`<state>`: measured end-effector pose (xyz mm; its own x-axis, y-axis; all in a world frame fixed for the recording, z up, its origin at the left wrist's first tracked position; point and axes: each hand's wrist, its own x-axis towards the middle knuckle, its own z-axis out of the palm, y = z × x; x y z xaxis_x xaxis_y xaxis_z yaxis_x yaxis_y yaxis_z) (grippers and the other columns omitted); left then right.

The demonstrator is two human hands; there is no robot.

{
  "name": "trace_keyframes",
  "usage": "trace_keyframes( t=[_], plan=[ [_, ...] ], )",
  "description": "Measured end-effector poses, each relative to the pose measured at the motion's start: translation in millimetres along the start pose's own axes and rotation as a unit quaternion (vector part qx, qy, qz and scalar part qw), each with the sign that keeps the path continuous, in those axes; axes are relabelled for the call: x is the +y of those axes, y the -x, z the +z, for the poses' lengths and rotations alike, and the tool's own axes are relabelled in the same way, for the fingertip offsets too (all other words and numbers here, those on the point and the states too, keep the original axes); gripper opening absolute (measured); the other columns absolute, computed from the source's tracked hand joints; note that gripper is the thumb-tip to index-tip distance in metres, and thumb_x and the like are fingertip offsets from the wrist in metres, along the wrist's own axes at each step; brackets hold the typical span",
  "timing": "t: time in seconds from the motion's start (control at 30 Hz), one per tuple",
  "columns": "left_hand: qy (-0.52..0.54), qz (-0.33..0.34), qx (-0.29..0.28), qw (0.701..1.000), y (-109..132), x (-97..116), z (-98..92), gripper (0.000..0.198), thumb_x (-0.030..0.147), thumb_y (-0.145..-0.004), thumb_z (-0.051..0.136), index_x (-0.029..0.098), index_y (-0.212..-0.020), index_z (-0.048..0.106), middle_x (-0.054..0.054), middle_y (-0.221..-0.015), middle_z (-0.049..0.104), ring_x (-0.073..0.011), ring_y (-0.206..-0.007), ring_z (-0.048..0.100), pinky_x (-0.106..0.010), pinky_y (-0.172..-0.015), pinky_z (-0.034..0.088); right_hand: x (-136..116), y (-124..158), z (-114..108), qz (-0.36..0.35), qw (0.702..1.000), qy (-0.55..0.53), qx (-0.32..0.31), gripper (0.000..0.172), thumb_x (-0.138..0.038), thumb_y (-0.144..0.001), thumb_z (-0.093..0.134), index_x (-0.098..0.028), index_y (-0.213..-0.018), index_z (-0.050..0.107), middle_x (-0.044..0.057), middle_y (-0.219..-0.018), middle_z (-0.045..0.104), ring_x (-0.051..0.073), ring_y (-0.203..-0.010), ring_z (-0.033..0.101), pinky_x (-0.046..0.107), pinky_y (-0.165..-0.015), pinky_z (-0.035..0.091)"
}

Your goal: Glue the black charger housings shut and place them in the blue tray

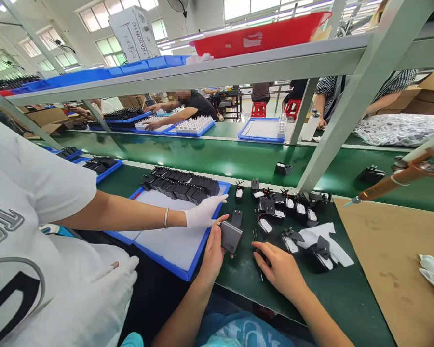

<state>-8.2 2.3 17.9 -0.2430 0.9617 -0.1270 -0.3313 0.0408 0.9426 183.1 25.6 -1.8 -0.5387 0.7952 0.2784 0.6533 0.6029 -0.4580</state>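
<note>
My left hand (213, 248) is closed around a black power adapter case (232, 237), held above the green bench near the tray's right edge. To its right, my right hand (280, 270) rests low over the bench, fingers curled on a pair of thin dark tweezers (254, 234); the tips poke out beyond the fingers. Another black adapter (236, 218) lies just behind the held one. A cluster of opened black adapter parts with white pieces (280, 205) spreads beyond my right hand. Nearer lie a white paper strip (342, 250) and another part (323, 253).
A co-worker's white-gloved hand (204, 213) reaches over the blue tray (188, 273), beside rows of black adapters (181, 185). A green conveyor (202, 156) runs behind. A slanted post (342, 106) and a hanging brown tool (386, 185) stand at right, above brown cardboard (390, 260).
</note>
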Motion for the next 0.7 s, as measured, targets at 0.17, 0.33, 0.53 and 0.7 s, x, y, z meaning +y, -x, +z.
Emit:
trace_keyframes(
  t=[0.17,0.33,0.53,0.7],
  plan=[
    [0.035,-0.019,0.001,0.999,-1,4,4.5,0.065,0.067,-0.086,0.047,0.022,-0.133,0.046,-0.002,-0.081,0.061,-0.0123,-0.058,0.057,-0.018,-0.039,0.042,0,0,-2,0.003,1.0,-0.003,-0.007,0.028,-0.027,-0.095,0.042,-0.021,-0.113,0.063,0.005,-0.094,0.073,0.015,-0.073,0.069,0.025,-0.062,0.053],
    [0.119,-0.072,-0.02,0.99,-4,5,4.7,0.062,0.066,-0.086,0.049,0.019,-0.127,0.052,0.001,-0.068,0.057,-0.0105,-0.047,0.054,-0.017,-0.035,0.035,1,-1,-2,0.001,1.0,0.002,-0.003,0.028,-0.026,-0.096,0.041,-0.02,-0.112,0.063,0.005,-0.09,0.072,0.015,-0.072,0.069,0.024,-0.06,0.052],
    [0.279,-0.117,-0.133,0.944,-4,3,-1.8,0.047,0.051,-0.095,0.043,0.014,-0.12,0.058,0.003,-0.052,0.05,-0.0061,-0.036,0.038,-0.015,-0.034,0.025,1,0,1,0.001,1.0,0.004,-0.002,0.026,-0.026,-0.095,0.044,-0.02,-0.113,0.063,0.003,-0.089,0.072,0.014,-0.066,0.067,0.025,-0.057,0.051],
    [0.451,-0.108,-0.207,0.861,4,-7,-0.7,0.035,0.016,-0.092,0.052,0.019,-0.127,0.053,0.009,-0.047,0.038,-0.0018,-0.032,0.017,-0.009,-0.033,0.016,2,2,1,0.001,1.0,0.0,-0.005,0.026,-0.026,-0.095,0.045,-0.02,-0.113,0.062,0.003,-0.092,0.072,0.014,-0.066,0.067,0.025,-0.058,0.051]
  ],
)
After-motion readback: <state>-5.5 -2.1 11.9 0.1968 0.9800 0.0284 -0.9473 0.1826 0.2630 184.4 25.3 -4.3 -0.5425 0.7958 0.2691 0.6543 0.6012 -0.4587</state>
